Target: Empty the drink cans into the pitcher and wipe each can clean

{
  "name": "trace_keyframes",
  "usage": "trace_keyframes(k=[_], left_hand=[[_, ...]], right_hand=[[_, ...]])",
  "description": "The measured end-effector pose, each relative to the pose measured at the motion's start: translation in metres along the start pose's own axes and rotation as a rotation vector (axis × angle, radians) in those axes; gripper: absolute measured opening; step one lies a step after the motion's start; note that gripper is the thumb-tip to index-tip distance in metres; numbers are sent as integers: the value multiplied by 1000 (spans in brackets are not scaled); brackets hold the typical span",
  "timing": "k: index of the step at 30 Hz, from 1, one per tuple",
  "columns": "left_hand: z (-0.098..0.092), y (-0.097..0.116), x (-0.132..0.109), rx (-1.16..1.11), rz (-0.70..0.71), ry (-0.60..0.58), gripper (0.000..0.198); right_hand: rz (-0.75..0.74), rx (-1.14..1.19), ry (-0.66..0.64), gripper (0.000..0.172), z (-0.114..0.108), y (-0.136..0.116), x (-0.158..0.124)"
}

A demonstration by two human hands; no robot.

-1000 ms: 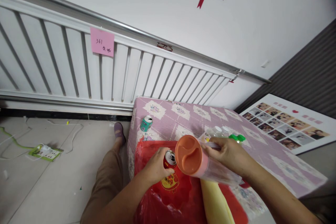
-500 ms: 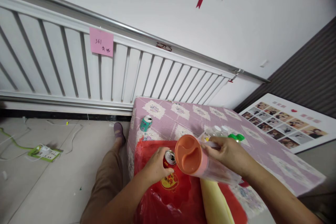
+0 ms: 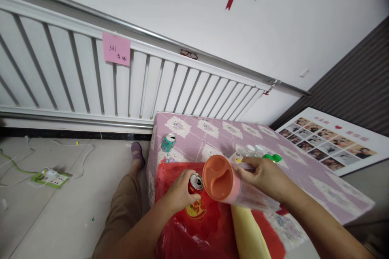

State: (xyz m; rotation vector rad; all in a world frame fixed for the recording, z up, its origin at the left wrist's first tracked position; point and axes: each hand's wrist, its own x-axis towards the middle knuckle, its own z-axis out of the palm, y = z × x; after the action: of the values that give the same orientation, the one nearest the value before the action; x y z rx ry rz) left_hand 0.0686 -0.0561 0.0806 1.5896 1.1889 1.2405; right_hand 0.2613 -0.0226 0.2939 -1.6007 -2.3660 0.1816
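My left hand [image 3: 182, 192] is wrapped round a red drink can [image 3: 196, 184] with an opened top, upright over the red plastic sheet [image 3: 170, 178]. In my right hand [image 3: 263, 176] is the handle of a clear pitcher [image 3: 252, 198] with an orange lid [image 3: 218, 178]. The pitcher is tilted to the left, its lid end close beside the can's rim. I cannot make out any liquid passing between them. Under the pitcher lies a yellow, rounded long thing [image 3: 249, 230], partly hidden by it.
A green can [image 3: 168, 143] stands at the left of the patterned cloth [image 3: 209, 127]. Behind my right hand are clear bottles [image 3: 253, 150] and green caps [image 3: 272, 158]. A radiator [image 3: 170, 85] runs along the wall; a power strip [image 3: 51, 178] lies on the floor.
Hardly anything differs. Both hands keep their hold on the can and the pitcher in nearly the same place, and the view has shifted very slightly.
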Motion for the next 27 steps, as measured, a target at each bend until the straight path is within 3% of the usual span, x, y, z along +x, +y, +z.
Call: trace_keyframes(k=[13, 27], left_hand=[[2, -4, 0, -3, 19, 10, 66], [2, -3, 0, -3, 21, 9, 64]], right_hand=[[-18, -87, -98, 28, -1, 5, 1], [-11, -56, -90, 30, -2, 6, 0]])
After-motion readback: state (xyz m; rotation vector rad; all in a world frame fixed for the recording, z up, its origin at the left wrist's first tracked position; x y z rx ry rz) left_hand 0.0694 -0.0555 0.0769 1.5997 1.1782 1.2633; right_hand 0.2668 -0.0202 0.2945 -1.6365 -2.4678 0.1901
